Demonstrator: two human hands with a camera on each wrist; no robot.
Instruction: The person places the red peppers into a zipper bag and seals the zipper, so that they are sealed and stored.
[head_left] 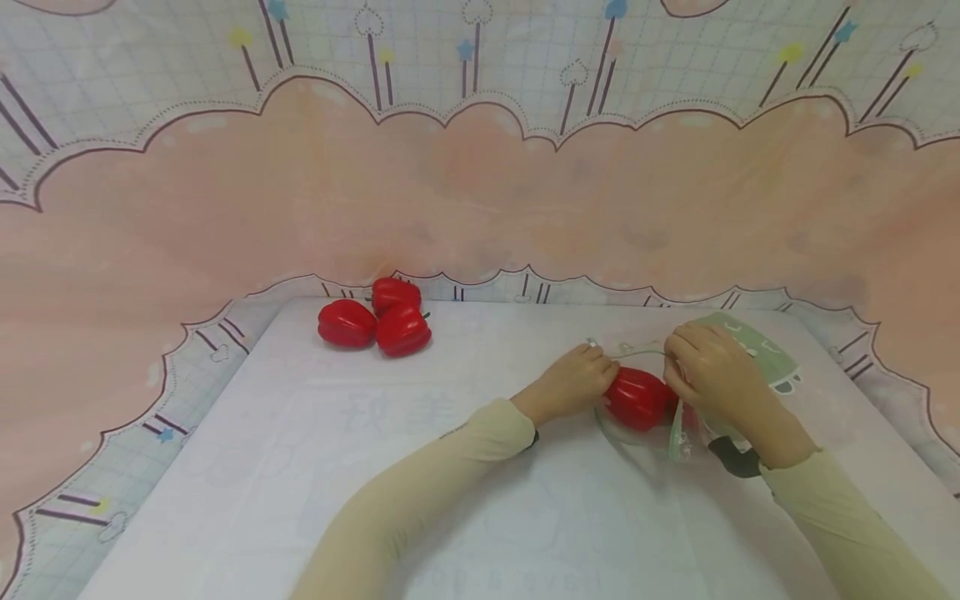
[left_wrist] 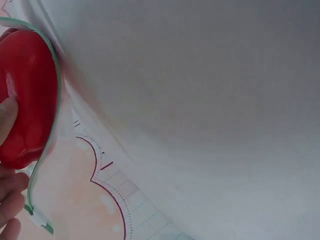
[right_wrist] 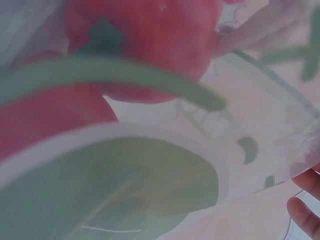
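At the right of the head view, my left hand (head_left: 573, 379) grips a glossy red bell pepper (head_left: 637, 400) at the mouth of a clear plastic bag (head_left: 772, 354) with green prints. In the left wrist view, the thumb presses the pepper (left_wrist: 31, 90) and the bag's green-edged rim (left_wrist: 56, 105) runs across it. My right hand (head_left: 712, 371) pinches the rim from the other side. Through the film, the right wrist view shows the pepper (right_wrist: 165, 45) with its green stem end, and a second red shape (right_wrist: 45, 120), too blurred to name. Some right fingertips are hidden.
Three more red bell peppers (head_left: 403, 331) lie grouped at the back left of the white-covered table (head_left: 247, 467). Behind the table hangs a pink and white patterned cloth (head_left: 480, 192).
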